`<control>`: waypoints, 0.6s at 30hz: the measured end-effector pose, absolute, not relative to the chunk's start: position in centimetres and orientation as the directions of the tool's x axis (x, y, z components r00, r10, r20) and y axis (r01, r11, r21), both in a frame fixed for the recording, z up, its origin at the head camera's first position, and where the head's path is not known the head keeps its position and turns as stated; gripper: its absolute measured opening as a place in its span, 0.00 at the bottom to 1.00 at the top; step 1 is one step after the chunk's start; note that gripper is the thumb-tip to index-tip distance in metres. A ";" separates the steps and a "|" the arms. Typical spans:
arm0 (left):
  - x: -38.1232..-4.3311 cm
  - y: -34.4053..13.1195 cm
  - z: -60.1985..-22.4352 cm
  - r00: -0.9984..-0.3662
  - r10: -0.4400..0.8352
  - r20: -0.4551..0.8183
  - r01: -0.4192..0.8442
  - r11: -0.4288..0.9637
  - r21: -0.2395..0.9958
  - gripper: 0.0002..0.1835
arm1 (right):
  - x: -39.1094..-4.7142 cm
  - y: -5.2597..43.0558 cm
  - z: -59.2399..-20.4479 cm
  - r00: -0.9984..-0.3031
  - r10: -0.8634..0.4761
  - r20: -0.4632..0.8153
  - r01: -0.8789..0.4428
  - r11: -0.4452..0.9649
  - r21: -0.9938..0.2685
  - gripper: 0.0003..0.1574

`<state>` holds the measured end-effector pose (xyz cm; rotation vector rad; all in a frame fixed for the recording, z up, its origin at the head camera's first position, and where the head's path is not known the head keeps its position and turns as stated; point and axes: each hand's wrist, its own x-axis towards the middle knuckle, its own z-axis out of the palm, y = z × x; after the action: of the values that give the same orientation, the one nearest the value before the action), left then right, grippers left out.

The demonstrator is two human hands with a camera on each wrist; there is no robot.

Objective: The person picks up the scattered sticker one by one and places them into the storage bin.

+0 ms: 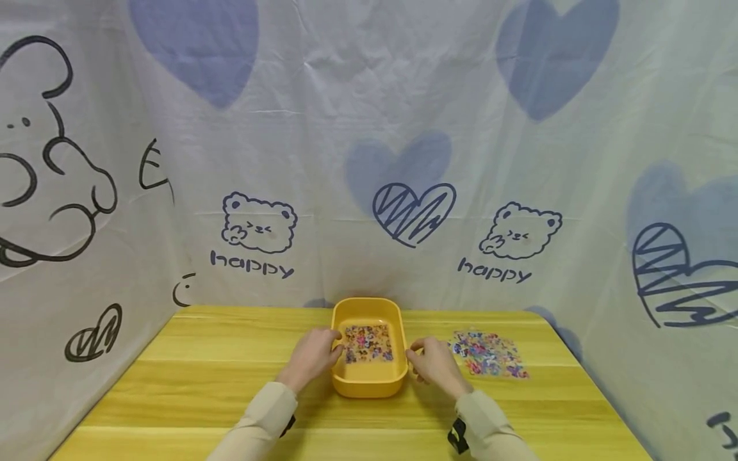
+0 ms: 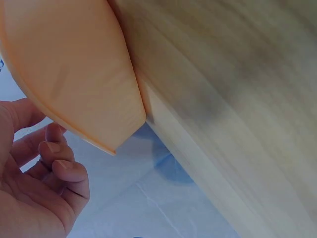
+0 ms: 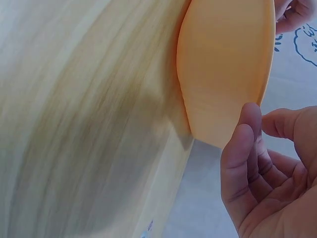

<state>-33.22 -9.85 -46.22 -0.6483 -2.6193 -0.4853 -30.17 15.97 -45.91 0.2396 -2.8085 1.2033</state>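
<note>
A yellow plastic basin (image 1: 369, 388) with rounded corners stands upright on the table, between both hands. On its floor lies a flat patch of small multicoloured pieces (image 1: 368, 344), too fine to tell their kind. The left hand (image 1: 314, 355) pinches the basin's left rim, thumb over the edge. In the left wrist view, the other fingers of that hand (image 2: 44, 173) curl loosely below the rim. My right hand (image 1: 435, 363) holds the opposite rim. Seen from the right wrist, its fingertips (image 3: 249, 116) touch the outer wall, with the thumb at the rim's other side.
A second patch of small colourful pieces (image 1: 490, 354) lies on the table right of the right hand. The wood-grain table (image 1: 202, 371) ends at a white printed curtain (image 1: 369, 269) behind the basin. Curtains also hang at both sides.
</note>
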 end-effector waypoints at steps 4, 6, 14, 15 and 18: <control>-32.8 -10.0 -46.4 -0.831 0.336 0.443 0.473 0.845 0.248 0.09 | -30.2 16.3 -46.1 -0.980 -0.128 0.150 -0.197 0.684 -0.702 0.17; -32.6 -10.0 -46.5 -0.836 0.322 0.444 0.464 0.848 0.258 0.08 | -30.1 16.7 -46.3 -0.978 -0.134 0.159 -0.208 0.685 -0.698 0.17; -32.1 -10.6 -47.2 -0.871 0.281 0.403 0.427 0.838 0.338 0.06 | -30.2 18.8 -47.1 -0.962 -0.163 0.218 -0.266 0.738 -0.620 0.12; -32.1 -10.7 -47.3 -0.880 0.274 0.389 0.419 0.832 0.362 0.07 | -30.2 19.1 -47.1 -0.959 -0.165 0.230 -0.273 0.756 -0.595 0.12; -32.0 -10.9 -47.3 -0.906 0.257 0.337 0.397 0.793 0.462 0.13 | -30.3 20.1 -47.0 -0.951 -0.167 0.259 -0.284 0.800 -0.528 0.09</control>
<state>-31.99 -10.88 -47.30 -0.5069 -2.7258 -0.7856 -30.32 20.11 -47.05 0.3533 -2.7886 0.8651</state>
